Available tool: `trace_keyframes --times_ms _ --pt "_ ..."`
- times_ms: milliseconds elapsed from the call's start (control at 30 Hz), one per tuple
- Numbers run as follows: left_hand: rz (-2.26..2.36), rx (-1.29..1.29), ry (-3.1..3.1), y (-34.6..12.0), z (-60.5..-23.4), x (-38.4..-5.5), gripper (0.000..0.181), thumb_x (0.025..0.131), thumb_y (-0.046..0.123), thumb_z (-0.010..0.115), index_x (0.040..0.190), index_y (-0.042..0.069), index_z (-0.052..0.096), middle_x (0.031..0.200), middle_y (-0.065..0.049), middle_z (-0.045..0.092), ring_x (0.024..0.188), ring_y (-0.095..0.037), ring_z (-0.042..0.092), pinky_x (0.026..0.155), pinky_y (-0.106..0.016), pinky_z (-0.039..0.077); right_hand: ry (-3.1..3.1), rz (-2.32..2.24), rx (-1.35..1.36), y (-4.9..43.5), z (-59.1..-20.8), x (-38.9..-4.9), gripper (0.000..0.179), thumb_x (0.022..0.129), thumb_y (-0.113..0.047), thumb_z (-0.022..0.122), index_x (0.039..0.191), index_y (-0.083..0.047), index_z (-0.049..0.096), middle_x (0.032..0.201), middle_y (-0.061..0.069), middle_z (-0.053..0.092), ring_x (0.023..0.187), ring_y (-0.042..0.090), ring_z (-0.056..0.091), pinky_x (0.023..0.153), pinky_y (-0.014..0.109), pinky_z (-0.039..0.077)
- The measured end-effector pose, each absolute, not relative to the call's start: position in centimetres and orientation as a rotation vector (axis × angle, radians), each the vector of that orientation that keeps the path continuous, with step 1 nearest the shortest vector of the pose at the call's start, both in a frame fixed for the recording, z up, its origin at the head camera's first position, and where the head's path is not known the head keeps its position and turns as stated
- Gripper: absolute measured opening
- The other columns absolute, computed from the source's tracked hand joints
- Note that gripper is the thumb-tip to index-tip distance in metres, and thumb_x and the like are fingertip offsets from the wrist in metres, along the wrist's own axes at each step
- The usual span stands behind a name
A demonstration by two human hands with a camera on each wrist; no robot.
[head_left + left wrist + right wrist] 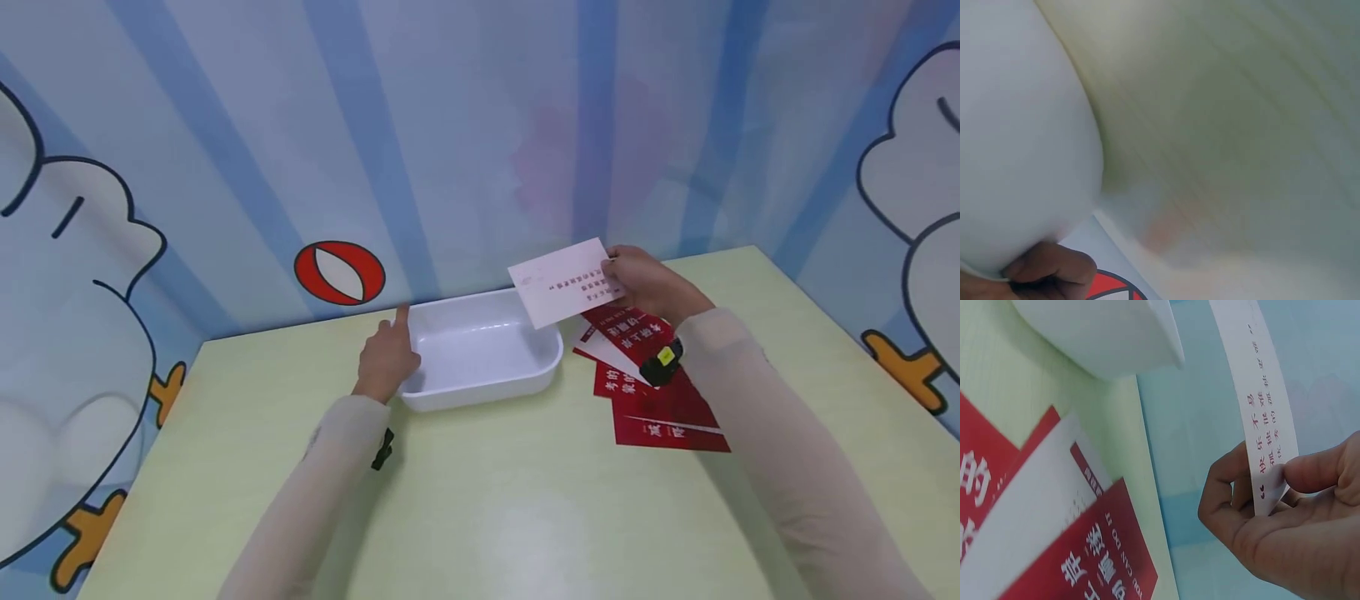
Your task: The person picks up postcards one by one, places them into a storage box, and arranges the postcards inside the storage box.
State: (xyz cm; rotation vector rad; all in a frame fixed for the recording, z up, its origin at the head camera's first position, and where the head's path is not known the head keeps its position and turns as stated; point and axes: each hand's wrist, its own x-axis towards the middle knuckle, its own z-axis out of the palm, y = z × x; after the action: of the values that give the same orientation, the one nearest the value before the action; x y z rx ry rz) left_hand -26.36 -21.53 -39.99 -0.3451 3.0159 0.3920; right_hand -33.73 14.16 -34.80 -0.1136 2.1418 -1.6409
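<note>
A white rectangular tray point(480, 387) stands near the back edge of the table. My left hand point(386, 358) grips its left end; in the left wrist view curled fingers point(1063, 265) lie at the tray's rim. My right hand point(648, 283) pinches a pale pink card point(562, 283) with red printed writing by its right end, thumb on the printed face. That card is raised and tilted, overlapping the tray's right back corner in the head view. Below the right hand, several red cards point(660, 408) and a white card point(1041, 494) lie overlapping on the table, partly hidden by the right wrist.
The pale green table point(480, 500) meets a blue striped wall point(465, 150) right behind the tray. Cartoon birds are printed on the walls at both sides, and a red and white ball point(340, 272) behind the tray's left end. Both wrists wear dark bands.
</note>
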Motion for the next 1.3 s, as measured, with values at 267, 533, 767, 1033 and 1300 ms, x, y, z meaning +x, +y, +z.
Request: trace_keyframes --times_ms 267,533,767,1033,1300 --pt "0.409 -0.37 2.99 -20.9 -39.9 -26.7 0.085 0.09 0.012 0.067 0.158 0.017 0.017 0.142 -0.022 0.047 0.117 -0.037 0.059 0.098 -0.053 0.055 2.105 -1.649 -0.106 13.0 -34.6 -33.8 0.054 0.109 -0.022 0.025 0.158 -0.004 0.011 0.14 0.017 0.045 0.114 0.022 0.057 0.109 0.041 0.046" --pt "0.414 -0.348 3.019 -20.4 -39.2 -26.9 0.082 0.091 0.011 0.066 0.157 0.015 0.018 0.14 -0.022 0.048 0.117 -0.037 0.058 0.099 -0.052 0.054 2.059 -1.692 -0.158 11.9 -33.8 -34.2 0.049 0.108 -0.017 0.026 0.155 -0.005 0.021 0.146 0.018 0.042 0.122 0.028 0.052 0.116 0.047 0.041" --pt "0.418 -0.355 3.018 -20.2 -38.8 -27.0 0.084 0.09 0.011 0.068 0.157 0.017 0.018 0.142 -0.021 0.048 0.12 -0.037 0.057 0.101 -0.053 0.053 2.038 -1.694 -0.154 10.8 -33.6 -34.3 0.048 0.107 -0.016 0.025 0.154 -0.005 0.023 0.143 0.015 0.044 0.121 0.026 0.054 0.114 0.045 0.043" --pt "0.382 -0.352 3.011 -20.5 -39.1 -26.2 0.083 0.09 0.011 0.068 0.157 0.016 0.019 0.14 -0.022 0.049 0.117 -0.037 0.059 0.1 -0.052 0.054 2.005 -1.696 -0.177 10.2 -34.4 -33.7 0.047 0.108 -0.016 0.024 0.153 -0.003 0.025 0.142 0.015 0.044 0.122 0.026 0.054 0.114 0.043 0.044" --pt "0.362 -0.383 3.026 -21.3 -38.8 -26.7 0.082 0.09 0.01 0.068 0.156 0.017 0.02 0.14 -0.021 0.05 0.117 -0.037 0.058 0.099 -0.054 0.054 1.974 -1.69 -0.208 8.8 -34.5 -33.9 0.046 0.108 -0.015 0.025 0.153 -0.002 0.025 0.138 0.013 0.046 0.121 0.023 0.054 0.114 0.041 0.044"
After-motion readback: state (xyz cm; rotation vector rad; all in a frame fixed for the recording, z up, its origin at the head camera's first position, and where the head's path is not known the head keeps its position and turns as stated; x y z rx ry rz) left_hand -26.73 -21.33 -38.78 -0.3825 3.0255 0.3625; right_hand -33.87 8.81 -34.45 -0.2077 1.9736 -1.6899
